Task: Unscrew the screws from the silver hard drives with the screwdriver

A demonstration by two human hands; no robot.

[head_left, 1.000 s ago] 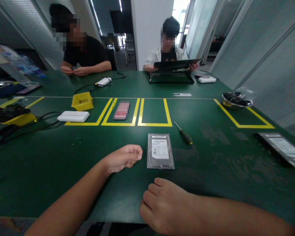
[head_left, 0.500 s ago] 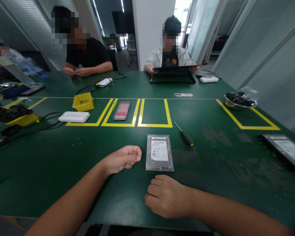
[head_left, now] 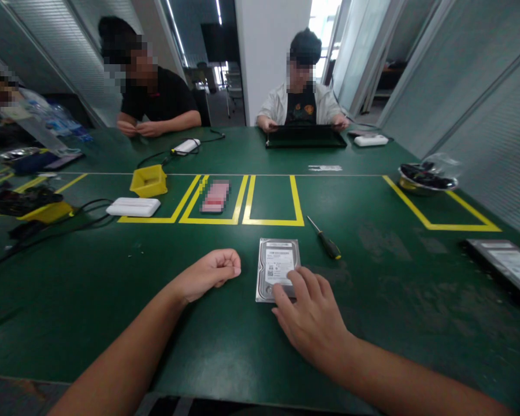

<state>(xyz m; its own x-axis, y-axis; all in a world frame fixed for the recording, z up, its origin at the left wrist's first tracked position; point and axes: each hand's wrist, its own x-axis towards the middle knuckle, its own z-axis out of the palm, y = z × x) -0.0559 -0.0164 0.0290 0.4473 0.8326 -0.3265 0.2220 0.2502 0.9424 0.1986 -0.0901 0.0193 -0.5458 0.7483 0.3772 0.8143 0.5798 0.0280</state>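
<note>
A silver hard drive [head_left: 279, 261] with a white label lies flat on the green table, in front of me. Over its near right part is my right hand [head_left: 309, 312], fingers spread and partly covering the label; whether the fingertips touch it I cannot tell. To the left of the drive, my left hand [head_left: 212, 271] rests on the table with its fingers curled in, apart from the drive. Anything inside that curl is hidden. A screwdriver [head_left: 327, 242] with a dark green and yellow handle lies just beyond the drive on the right.
Another hard drive [head_left: 507, 266] lies at the far right. A metal bowl [head_left: 429, 182] of dark parts, a yellow bin [head_left: 149, 180], a white power strip [head_left: 133, 207] and a pink phone-like object [head_left: 215, 196] stand further back. Two people sit across the table, one holding a black panel [head_left: 305, 137].
My right hand has moved forward from the near side onto the hard drive and its fingers have opened. My left hand has shifted slightly left. The person opposite has lowered the black panel.
</note>
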